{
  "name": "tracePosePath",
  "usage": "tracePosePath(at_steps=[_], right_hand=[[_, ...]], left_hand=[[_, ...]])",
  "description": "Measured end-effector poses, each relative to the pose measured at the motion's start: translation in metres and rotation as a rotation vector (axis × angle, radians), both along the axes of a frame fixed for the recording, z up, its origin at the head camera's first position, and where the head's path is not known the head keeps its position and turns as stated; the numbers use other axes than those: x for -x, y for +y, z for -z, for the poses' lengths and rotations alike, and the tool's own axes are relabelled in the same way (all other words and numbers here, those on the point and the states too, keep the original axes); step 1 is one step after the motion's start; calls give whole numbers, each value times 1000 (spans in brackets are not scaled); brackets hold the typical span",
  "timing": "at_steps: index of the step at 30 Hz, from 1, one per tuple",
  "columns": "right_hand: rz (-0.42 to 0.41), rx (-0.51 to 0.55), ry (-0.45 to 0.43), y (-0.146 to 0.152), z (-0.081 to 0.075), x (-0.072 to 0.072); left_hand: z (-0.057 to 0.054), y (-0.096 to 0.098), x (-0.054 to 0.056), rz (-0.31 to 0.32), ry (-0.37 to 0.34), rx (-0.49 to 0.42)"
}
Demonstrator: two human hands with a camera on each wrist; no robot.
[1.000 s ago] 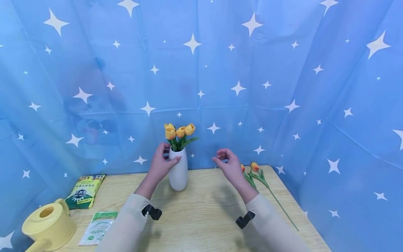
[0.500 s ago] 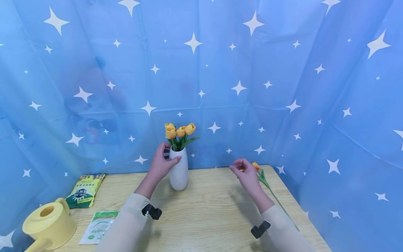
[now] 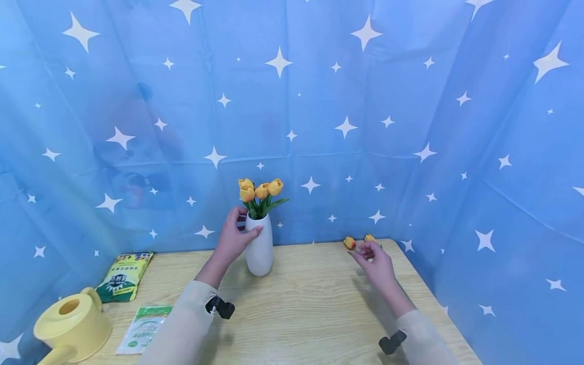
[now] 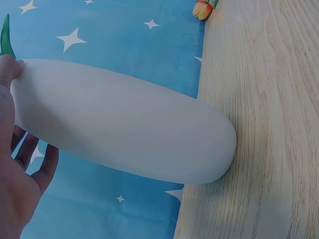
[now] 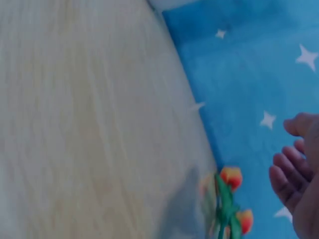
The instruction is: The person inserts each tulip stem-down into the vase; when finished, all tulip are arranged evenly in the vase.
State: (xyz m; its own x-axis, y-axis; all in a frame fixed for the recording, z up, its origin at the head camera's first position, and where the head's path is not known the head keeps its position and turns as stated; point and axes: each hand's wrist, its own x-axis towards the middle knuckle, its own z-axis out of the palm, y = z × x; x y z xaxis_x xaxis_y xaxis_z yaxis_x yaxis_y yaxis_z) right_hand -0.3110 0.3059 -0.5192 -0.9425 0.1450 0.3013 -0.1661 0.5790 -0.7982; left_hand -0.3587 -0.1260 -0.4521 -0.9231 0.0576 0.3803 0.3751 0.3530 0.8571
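Note:
A white vase (image 3: 259,251) stands on the table at centre with several yellow tulips (image 3: 262,191) in its mouth. My left hand (image 3: 231,238) grips its upper part, thumb in front and fingers behind; in the left wrist view the vase (image 4: 124,119) fills the middle. Two orange-yellow tulips, one with its bloom (image 3: 349,243) left of the other bloom (image 3: 369,238), lie at the back right. Over their stems is my right hand (image 3: 378,266), fingers loosely bent. In the right wrist view this hand (image 5: 306,189) appears apart from the tulips (image 5: 231,178), nothing visible in it.
To the left are a yellow watering can (image 3: 73,329), a green and yellow bag (image 3: 125,278) and a flat green-white packet (image 3: 143,329). A blue star-patterned curtain (image 3: 319,101) hangs right behind the wooden table (image 3: 296,314).
My right hand has moved right and down from beside the vase to the loose tulips. The left hand and the vase have stayed in place.

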Motion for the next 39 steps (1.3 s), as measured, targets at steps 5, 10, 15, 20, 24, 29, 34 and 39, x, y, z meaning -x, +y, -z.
tracePosePath(at_steps=[5,10,15,20,24,29,34,39], right_hand=[[10,-49,-75,22,15,0],[4,-145,-114,40,26,2],[-8,-226,-157,48,33,2],[-19,-249,-204,51,36,-2],[-27,-250,-232,52,38,-3],[-31,-269,-249,53,42,-3],[-40,-257,-256,54,44,-1],[-42,-244,-266,55,44,-1]], left_hand=[[-1,0,-1,6,-5,-9],[-1,0,-1,1,-9,0],[-1,0,0,4,-14,-1],[-1,0,1,3,-22,3],[-2,1,-1,-2,-29,6],[-3,1,-2,2,-33,7],[-3,2,-3,7,-37,-3],[-2,1,-1,15,-32,-12]])
